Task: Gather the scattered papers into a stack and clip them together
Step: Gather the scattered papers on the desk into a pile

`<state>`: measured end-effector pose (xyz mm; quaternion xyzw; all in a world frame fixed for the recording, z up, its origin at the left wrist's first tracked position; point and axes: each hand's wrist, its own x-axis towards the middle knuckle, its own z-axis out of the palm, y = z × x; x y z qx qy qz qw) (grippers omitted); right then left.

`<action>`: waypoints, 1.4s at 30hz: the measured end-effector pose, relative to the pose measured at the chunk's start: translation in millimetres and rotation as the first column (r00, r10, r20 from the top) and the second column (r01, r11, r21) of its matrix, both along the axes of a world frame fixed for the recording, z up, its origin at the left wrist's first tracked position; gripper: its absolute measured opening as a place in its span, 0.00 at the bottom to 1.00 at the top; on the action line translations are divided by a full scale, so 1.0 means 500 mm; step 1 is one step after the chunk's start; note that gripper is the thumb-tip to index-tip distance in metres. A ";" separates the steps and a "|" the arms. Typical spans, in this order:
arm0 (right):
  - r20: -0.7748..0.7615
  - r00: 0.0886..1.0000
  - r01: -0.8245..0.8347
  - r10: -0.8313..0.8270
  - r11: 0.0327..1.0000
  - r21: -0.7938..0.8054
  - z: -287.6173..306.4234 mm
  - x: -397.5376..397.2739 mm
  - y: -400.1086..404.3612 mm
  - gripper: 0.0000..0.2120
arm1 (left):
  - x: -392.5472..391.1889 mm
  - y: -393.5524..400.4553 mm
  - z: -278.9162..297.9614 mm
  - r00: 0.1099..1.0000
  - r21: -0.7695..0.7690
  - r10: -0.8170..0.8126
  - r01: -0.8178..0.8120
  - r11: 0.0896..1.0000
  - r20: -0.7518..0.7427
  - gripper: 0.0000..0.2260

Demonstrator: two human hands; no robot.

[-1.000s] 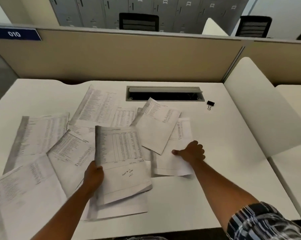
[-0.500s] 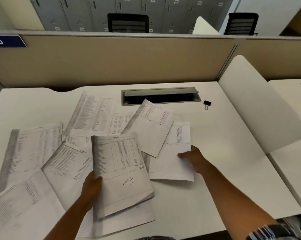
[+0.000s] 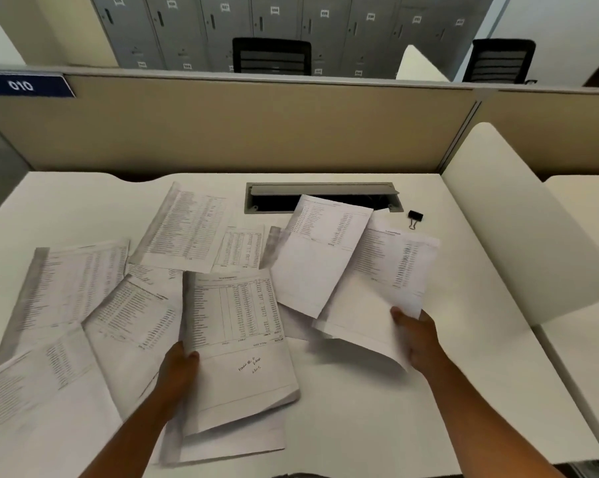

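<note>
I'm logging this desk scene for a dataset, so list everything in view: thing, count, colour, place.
papers: about ten, white printed, scattered across desk
binder clip: one, black, right of cable slot
cable slot: one, grey, desk rear centre
desk: one, white
side panel: one, white, desk's right edge
partition: beige, behind desk
chairs: two, black, beyond partition
lockers: grey, back wall
left hand: holds table sheet
right hand: holds lifted sheet

White desk (image 3: pixel 377 408) carries scattered papers (image 3: pixel 74 288), a binder clip (image 3: pixel 415 217), apparently a cable hatch (image 3: pixel 322 198).
</note>
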<state>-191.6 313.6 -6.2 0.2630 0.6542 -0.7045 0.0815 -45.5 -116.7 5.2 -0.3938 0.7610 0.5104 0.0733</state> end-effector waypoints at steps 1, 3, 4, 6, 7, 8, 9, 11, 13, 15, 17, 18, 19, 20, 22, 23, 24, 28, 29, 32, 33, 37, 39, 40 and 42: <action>0.010 1.000 -0.018 0.019 0.999 -0.032 -0.001 0.002 0.006 0.16 | 0.003 0.007 0.000 1.000 -0.004 0.007 -0.007 1.000 -0.005 0.16; 0.015 0.997 -0.074 0.076 0.992 -0.098 0.002 0.007 0.012 0.18 | 0.009 0.020 0.002 0.999 -0.006 0.034 -0.034 0.999 -0.022 0.16; 0.014 0.995 -0.096 0.098 0.986 -0.139 0.008 0.010 0.012 0.20 | 0.012 0.025 0.002 0.998 -0.002 0.051 -0.051 0.999 -0.026 0.17; 0.004 0.993 -0.119 0.122 0.972 -0.200 0.018 0.011 0.013 0.29 | 0.022 0.030 -0.002 0.997 0.003 0.076 -0.076 0.997 -0.029 0.18; -0.001 0.992 -0.123 0.126 0.969 -0.215 0.023 0.010 0.016 0.34 | 0.029 0.033 -0.004 0.995 0.006 0.092 -0.092 0.996 -0.035 0.18; -0.008 0.992 -0.128 0.130 0.963 -0.237 0.027 0.008 0.017 0.33 | 0.036 0.035 -0.005 0.993 0.014 0.112 -0.112 0.994 -0.038 0.18; -0.016 0.990 -0.137 0.138 0.957 -0.255 0.032 0.007 0.019 0.27 | 0.043 0.036 -0.007 0.990 0.020 0.131 -0.130 0.991 -0.045 0.18; -0.029 0.988 -0.151 0.149 0.948 -0.281 0.040 0.005 0.022 0.20 | 0.056 0.041 -0.007 0.984 0.025 0.167 -0.166 0.986 -0.059 0.18; -0.029 0.986 -0.165 0.164 0.948 -0.272 0.048 0.001 0.027 0.25 | 0.067 0.046 -0.007 0.975 0.008 0.210 -0.209 0.978 -0.070 0.17; -0.045 0.986 -0.164 0.158 0.956 -0.243 0.049 -0.004 0.033 0.24 | 0.075 0.046 -0.002 0.964 -0.005 0.253 -0.254 0.967 -0.078 0.17; -0.047 0.991 -0.136 0.129 0.972 -0.194 0.042 -0.010 0.042 0.22 | 0.080 0.040 0.000 0.950 -0.007 0.294 -0.296 0.955 -0.102 0.16; -0.048 0.992 -0.123 0.116 0.977 -0.175 0.037 -0.014 0.046 0.22 | 0.082 0.037 0.004 0.946 -0.007 0.307 -0.310 0.951 -0.107 0.16; -0.053 0.993 -0.114 0.107 0.980 -0.164 0.033 -0.015 0.048 0.22 | 0.082 0.036 0.008 0.943 -0.008 0.312 -0.315 0.949 -0.113 0.16; -0.059 0.993 -0.111 0.103 0.981 -0.160 0.034 -0.014 0.047 0.22 | 0.082 0.038 0.014 0.943 -0.006 0.311 -0.314 0.949 -0.121 0.16; -0.083 0.992 -0.112 0.098 0.978 -0.177 0.040 -0.009 0.042 0.30 | 0.076 0.045 0.022 0.948 0.001 0.287 -0.290 0.957 -0.137 0.16; -0.095 0.991 -0.114 0.098 0.976 -0.185 0.040 -0.008 0.036 0.37 | 0.073 0.050 0.029 0.952 -0.002 0.273 -0.276 0.961 -0.138 0.15; -0.111 0.990 -0.112 0.092 0.975 -0.193 0.044 -0.006 0.031 0.42 | 0.069 0.056 0.032 0.956 -0.007 0.260 -0.264 0.965 -0.136 0.15; -0.106 0.983 -0.168 0.149 0.967 -0.194 0.055 0.007 -0.016 0.21 | 0.051 0.075 0.033 0.965 0.016 0.238 -0.238 0.971 -0.113 0.15; -0.087 0.980 -0.191 0.178 0.965 -0.180 0.050 0.011 -0.028 0.18 | 0.046 0.084 0.032 0.966 0.023 0.228 -0.226 0.974 -0.120 0.15; -0.019 0.950 -0.311 0.312 0.942 -0.128 0.038 0.035 -0.072 0.16 | 0.029 0.116 0.042 0.974 0.072 0.188 -0.180 0.981 -0.124 0.10; 0.004 0.933 -0.358 0.361 0.928 -0.102 0.032 0.045 -0.089 0.16 | 0.024 0.124 0.042 0.973 0.100 0.187 -0.175 0.979 -0.133 0.07; 0.064 0.865 -0.499 0.498 0.867 -0.012 0.021 0.087 -0.160 0.13 | 0.006 0.139 0.043 0.970 0.203 0.183 -0.149 0.968 -0.162 0.08; 0.067 0.826 -0.561 0.560 0.828 0.002 0.020 0.100 -0.187 0.14 | 0.005 0.139 0.049 0.969 0.222 0.160 -0.117 0.968 -0.186 0.07; 0.061 0.810 -0.585 0.583 0.811 0.015 0.019 0.105 -0.196 0.15 | 0.003 0.139 0.049 0.973 0.218 0.148 -0.108 0.970 -0.177 0.08; 0.047 0.799 -0.601 0.600 0.792 0.108 0.017 0.109 -0.210 0.17 | 0.001 0.133 0.041 0.981 0.194 0.135 -0.107 0.975 -0.140 0.12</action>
